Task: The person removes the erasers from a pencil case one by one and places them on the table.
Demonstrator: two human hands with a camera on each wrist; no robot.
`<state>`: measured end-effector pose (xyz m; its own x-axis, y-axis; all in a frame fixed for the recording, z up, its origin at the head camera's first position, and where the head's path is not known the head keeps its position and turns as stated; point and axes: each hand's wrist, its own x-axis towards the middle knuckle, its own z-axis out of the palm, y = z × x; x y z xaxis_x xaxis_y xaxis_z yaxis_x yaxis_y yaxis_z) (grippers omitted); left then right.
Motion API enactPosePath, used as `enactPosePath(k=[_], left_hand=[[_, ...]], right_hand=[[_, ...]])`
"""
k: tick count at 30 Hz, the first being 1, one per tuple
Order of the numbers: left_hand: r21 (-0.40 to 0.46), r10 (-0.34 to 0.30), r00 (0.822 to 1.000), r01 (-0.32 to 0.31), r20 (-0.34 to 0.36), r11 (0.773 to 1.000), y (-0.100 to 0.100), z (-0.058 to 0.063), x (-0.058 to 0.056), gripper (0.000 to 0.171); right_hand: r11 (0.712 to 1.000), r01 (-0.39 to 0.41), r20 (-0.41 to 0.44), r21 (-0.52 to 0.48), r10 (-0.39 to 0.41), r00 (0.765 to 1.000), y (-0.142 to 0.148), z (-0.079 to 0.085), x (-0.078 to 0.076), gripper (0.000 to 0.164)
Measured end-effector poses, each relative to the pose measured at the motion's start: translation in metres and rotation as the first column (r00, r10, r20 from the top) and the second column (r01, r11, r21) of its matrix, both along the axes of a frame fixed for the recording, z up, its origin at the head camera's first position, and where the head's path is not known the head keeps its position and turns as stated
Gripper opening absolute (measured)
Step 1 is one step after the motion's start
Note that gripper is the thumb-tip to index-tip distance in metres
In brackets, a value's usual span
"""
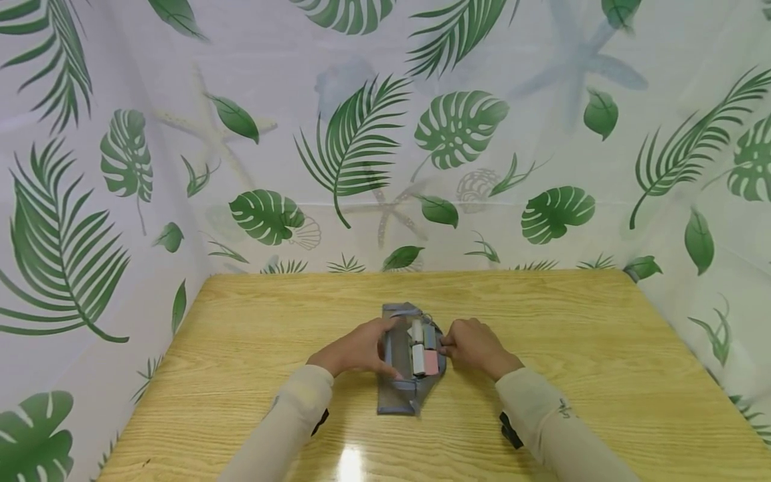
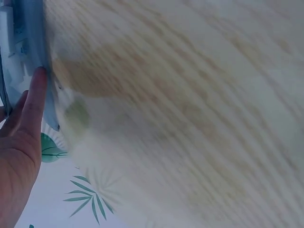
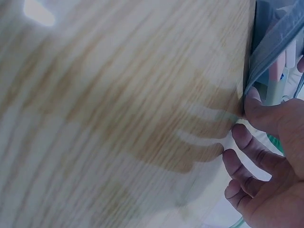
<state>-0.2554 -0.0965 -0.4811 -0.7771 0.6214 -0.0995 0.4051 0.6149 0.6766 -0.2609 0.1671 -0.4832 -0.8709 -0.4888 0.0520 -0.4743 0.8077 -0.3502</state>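
Observation:
A grey-blue mesh pouch [image 1: 397, 402] lies in the middle of the table, with several small rectangular blocks, white, grey and pink, showing inside it. The pink block [image 1: 431, 362] is nearest its right side. At the pouch's left side, my left hand [image 1: 361, 348] spreads thumb and fingers apart over the mesh. A nearly straight finger [image 2: 35, 99] lies along the pouch's edge band in the left wrist view. From the right, my right hand [image 1: 476, 345] pinches the pouch's edge between thumb [image 3: 256, 107] and a forefinger mostly hidden behind it; the other fingers are bent below.
The wood-grain table [image 1: 271, 301] extends on both sides of the pouch. A white cloth with a green leaf print [image 1: 452, 127] hangs behind the table and along both sides. Light glares off the table's near part.

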Motion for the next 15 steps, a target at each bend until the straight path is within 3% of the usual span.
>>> enactPosePath(k=[15], left_hand=[[0.068, 0.030, 0.996, -0.036, 0.088, 0.997, -0.0061, -0.0091, 0.0011, 0.116]], right_hand=[[1.000, 0.016, 0.000, 0.012, -0.016, 1.000, -0.0001, 0.0000, -0.0011, 0.047]])
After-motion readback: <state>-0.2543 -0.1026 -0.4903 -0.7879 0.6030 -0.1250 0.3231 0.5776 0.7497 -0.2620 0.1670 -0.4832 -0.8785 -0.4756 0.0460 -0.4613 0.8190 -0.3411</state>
